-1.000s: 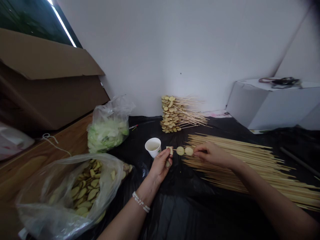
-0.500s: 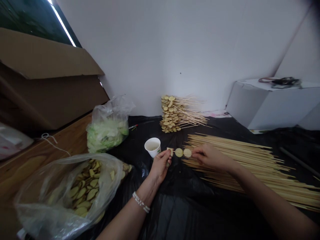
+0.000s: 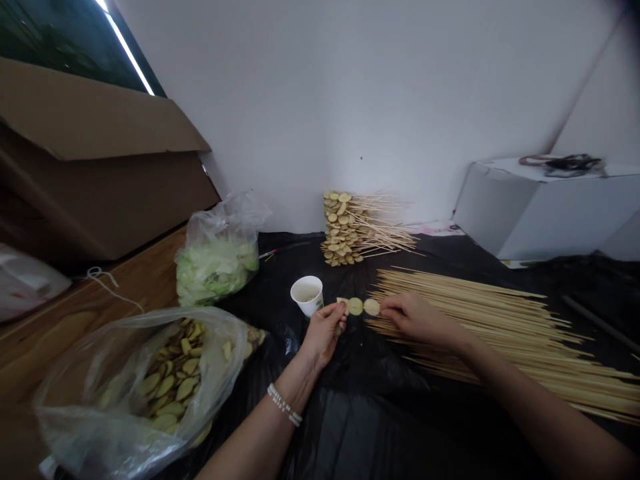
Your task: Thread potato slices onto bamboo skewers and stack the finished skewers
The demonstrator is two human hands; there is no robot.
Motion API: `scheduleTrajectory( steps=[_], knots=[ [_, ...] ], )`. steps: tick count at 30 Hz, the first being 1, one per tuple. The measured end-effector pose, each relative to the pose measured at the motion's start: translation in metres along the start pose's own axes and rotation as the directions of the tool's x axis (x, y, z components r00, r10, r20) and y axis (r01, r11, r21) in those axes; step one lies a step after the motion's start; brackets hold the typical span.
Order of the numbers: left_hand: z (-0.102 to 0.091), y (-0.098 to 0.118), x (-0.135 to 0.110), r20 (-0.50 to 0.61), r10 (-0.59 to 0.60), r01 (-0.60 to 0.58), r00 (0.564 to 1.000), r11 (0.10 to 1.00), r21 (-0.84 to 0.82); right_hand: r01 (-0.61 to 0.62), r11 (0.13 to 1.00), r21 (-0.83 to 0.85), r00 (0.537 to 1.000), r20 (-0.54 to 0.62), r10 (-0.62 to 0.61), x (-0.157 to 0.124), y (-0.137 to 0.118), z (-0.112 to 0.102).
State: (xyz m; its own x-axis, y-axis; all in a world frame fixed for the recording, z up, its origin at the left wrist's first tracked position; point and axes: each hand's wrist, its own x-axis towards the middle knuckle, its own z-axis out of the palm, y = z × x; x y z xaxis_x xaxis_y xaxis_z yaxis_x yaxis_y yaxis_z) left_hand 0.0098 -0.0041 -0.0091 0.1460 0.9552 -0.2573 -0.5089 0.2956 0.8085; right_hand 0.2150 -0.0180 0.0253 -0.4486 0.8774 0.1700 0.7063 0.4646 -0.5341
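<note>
My left hand (image 3: 323, 330) pinches a pale potato slice (image 3: 343, 305) at the tip of a thin bamboo skewer. Two round slices (image 3: 363, 307) sit threaded on that skewer, close against the pinched one. My right hand (image 3: 415, 317) is closed on the skewer just right of them, resting over a wide spread of bare bamboo skewers (image 3: 500, 327). A white paper cup (image 3: 307, 295) stands just left of my left hand. A clear bag of potato slices (image 3: 150, 380) lies open at the lower left.
A stack of finished potato skewers (image 3: 353, 230) leans by the white wall. A bag of green leaves (image 3: 217, 257) sits behind the cup. A brown cardboard box (image 3: 95, 160) fills the left; a white box (image 3: 545, 207) stands at the right. Black plastic sheet (image 3: 375, 413) covers the table.
The threaded slices have slid left along the skewer toward the slice in my left hand; my right hand moved slightly left with them.
</note>
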Motion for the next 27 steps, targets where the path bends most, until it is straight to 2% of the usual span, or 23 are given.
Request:
scheduleTrajectory(
  steps=[7, 13, 15, 22, 27],
  knots=[
    [0.002, 0.005, 0.000, 0.010, -0.062, 0.063, 0.998, 0.994, -0.091, -0.019, 0.998, 0.056, 1.000, 0.002, 0.019, 0.001, 0.000, -0.004],
    [0.000, 0.014, 0.000, 0.142, -0.254, 0.285, 0.957, 0.916, -0.281, -0.044, 0.989, 0.142, 0.998, -0.046, 0.051, 0.001, 0.011, -0.008],
    [0.000, 0.016, -0.001, 0.160, -0.277, 0.313, 0.948, 0.903, -0.295, -0.060, 0.983, 0.176, 0.997, -0.040, 0.068, 0.001, 0.014, -0.008],
    [0.003, 0.007, -0.006, 0.177, -0.183, 0.206, 0.967, 0.971, -0.123, -0.057, 0.972, 0.227, 0.998, 0.002, 0.058, 0.001, 0.004, -0.005],
    [0.001, 0.004, -0.002, 0.121, -0.114, 0.132, 0.986, 0.979, -0.154, -0.059, 0.956, 0.286, 0.997, 0.073, 0.039, -0.001, 0.009, -0.008]
  ],
)
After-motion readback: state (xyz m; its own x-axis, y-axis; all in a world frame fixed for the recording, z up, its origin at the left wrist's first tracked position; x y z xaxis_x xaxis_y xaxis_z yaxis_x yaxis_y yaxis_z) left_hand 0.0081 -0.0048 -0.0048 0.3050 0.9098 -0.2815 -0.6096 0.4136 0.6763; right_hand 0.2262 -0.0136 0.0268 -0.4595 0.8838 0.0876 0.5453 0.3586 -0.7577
